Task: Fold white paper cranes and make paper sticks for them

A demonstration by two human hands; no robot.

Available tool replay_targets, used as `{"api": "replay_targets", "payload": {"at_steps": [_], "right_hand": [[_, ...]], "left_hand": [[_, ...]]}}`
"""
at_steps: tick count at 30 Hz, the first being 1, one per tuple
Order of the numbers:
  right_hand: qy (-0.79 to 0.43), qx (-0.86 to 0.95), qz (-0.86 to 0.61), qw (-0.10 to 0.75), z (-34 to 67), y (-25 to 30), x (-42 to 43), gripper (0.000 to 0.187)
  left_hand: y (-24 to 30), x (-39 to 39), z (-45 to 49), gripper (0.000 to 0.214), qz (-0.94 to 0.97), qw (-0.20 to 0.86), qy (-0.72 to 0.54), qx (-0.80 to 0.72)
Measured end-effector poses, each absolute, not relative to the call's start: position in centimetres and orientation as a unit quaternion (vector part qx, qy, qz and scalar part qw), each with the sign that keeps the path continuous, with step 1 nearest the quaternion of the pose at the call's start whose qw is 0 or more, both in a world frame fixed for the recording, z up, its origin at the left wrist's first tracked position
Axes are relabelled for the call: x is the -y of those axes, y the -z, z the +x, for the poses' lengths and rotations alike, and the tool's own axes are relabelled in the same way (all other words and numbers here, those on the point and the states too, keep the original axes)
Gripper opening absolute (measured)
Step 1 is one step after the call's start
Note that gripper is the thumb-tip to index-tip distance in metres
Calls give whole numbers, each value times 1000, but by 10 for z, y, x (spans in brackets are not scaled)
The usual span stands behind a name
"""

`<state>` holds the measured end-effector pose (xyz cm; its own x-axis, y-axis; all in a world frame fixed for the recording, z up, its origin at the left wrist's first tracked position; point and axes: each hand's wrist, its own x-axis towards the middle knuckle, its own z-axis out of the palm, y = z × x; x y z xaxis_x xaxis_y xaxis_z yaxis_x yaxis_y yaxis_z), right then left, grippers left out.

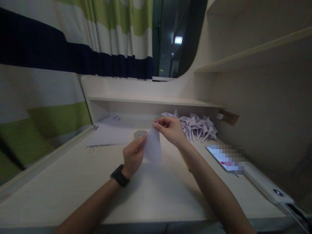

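Observation:
A folded sheet of pale paper [153, 146] hangs above the middle of the desk [73, 175], held between both hands. My left hand [133, 155], with a black watch on its wrist, pinches the paper's left edge. At the paper's top corner my right hand [170, 129] grips it with thumb and fingertips. Both hands are closed on the paper. Behind the right hand lies a pile of folded paper cranes [198, 127].
A stack of flat paper sheets [109, 132] lies at the back left under a low shelf [151, 100]. A small round tin [140, 133] sits behind the hands. A phone [225, 158] and a white power strip [266, 187] lie at the right. A striped curtain [48, 65] hangs left.

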<state>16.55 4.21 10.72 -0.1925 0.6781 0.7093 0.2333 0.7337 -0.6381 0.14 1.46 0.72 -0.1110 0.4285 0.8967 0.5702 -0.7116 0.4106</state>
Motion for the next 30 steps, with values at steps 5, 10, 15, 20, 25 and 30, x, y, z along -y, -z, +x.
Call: {"api": "replay_targets", "payload": {"at_steps": [5, 10, 15, 20, 25, 30], "right_hand": [[-229, 724, -314, 570, 160, -98, -47, 21], [-267, 699, -311, 586, 161, -94, -52, 22], [-289, 689, -308, 589, 163, -94, -55, 23], [-313, 674, -313, 591, 165, -95, -55, 25], [-327, 666, -311, 594, 165, -96, -54, 25], [-311, 661, -322, 602, 165, -96, -53, 25]], "left_hand": [[-6, -15, 2, 23, -654, 47, 643, 396], [-5, -14, 1, 24, -660, 43, 638, 395], [-6, -12, 2, 26, -669, 40, 627, 397], [-3, -12, 1, 26, -674, 51, 625, 391], [-5, -11, 1, 26, -678, 71, 621, 386], [-3, -11, 1, 27, -681, 74, 612, 396]]}}
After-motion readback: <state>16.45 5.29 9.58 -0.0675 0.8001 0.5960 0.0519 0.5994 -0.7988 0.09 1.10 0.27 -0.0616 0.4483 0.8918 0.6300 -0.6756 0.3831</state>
